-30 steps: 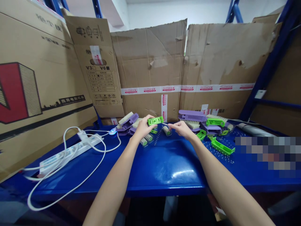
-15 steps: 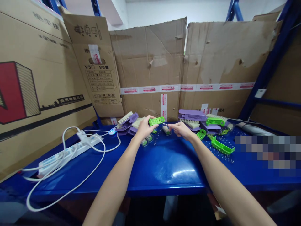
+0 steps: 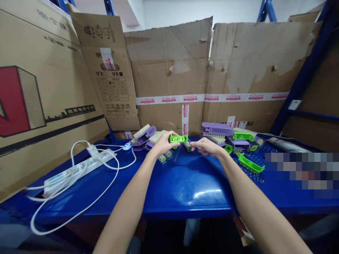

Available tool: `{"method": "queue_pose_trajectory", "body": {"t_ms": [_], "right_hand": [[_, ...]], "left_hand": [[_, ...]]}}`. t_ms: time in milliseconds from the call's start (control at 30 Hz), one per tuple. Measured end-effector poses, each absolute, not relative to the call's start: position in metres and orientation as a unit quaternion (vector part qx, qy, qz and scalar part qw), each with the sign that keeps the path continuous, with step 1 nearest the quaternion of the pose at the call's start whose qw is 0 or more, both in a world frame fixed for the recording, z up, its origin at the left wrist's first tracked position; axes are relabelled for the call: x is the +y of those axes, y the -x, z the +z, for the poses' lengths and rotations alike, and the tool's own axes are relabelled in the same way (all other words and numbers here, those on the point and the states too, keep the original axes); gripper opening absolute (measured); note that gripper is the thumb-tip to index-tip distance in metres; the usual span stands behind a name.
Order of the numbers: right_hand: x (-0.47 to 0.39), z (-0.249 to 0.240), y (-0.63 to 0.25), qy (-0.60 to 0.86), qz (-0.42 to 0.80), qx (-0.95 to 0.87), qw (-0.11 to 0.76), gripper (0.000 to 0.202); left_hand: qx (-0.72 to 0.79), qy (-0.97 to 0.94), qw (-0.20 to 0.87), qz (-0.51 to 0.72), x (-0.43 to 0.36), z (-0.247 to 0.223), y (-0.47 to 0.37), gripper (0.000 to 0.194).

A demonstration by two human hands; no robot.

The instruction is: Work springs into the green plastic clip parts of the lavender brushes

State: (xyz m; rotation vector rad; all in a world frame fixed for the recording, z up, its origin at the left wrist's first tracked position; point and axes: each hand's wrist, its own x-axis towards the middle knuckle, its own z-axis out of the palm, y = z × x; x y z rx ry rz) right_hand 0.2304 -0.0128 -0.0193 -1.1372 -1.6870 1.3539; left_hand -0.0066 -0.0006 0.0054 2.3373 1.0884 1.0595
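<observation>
My left hand point(image 3: 162, 144) is closed on the end of a bright green plastic housing point(image 3: 179, 139), lifted just above the blue table, its hollow side facing me. In my right hand point(image 3: 208, 146) is a thin metal tool point(image 3: 187, 143), pinched between thumb and fingers, with its tip at the housing's right end. Too little of the tool shows to tell its exact kind. Below the hands, a small grey cylinder with a green end point(image 3: 189, 148) lies on the table. Small metal pieces point(image 3: 177, 155) lie in a line left of it.
Purple brushes with cream bristles are piled at left point(image 3: 144, 135) and right point(image 3: 217, 130). Green housings point(image 3: 250, 164) and scattered small metal pieces lie at right. A white power strip point(image 3: 79, 171) with looped cables is on the left. Cardboard sheets point(image 3: 169, 70) stand behind the blue table point(image 3: 185, 190).
The green housing has shifted slightly right and down and turned more level. My right hand has moved slightly right with the tool, whose tip stays at the housing.
</observation>
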Motion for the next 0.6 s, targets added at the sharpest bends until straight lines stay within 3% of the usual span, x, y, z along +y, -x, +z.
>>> {"method": "queue_pose_trajectory", "body": {"t_ms": [167,333,400,600], "right_hand": [[-0.010,-0.024,-0.225,0.440,0.520,-0.641,0.353,0.047],[-0.013,-0.019,-0.217,0.522,0.289,-0.718,0.358,0.045],[-0.015,-0.017,-0.217,0.524,0.262,-0.729,0.355,0.044],[-0.017,-0.019,-0.227,0.437,0.499,-0.660,0.353,0.047]], "left_hand": [[0.395,-0.816,0.164,0.388,0.000,0.001,0.004,0.030],[0.455,-0.827,0.061,0.325,-0.001,-0.008,-0.003,0.029],[0.450,-0.834,0.048,0.316,-0.002,-0.008,-0.004,0.028],[0.401,-0.827,0.147,0.366,-0.004,0.006,0.003,0.032]]}}
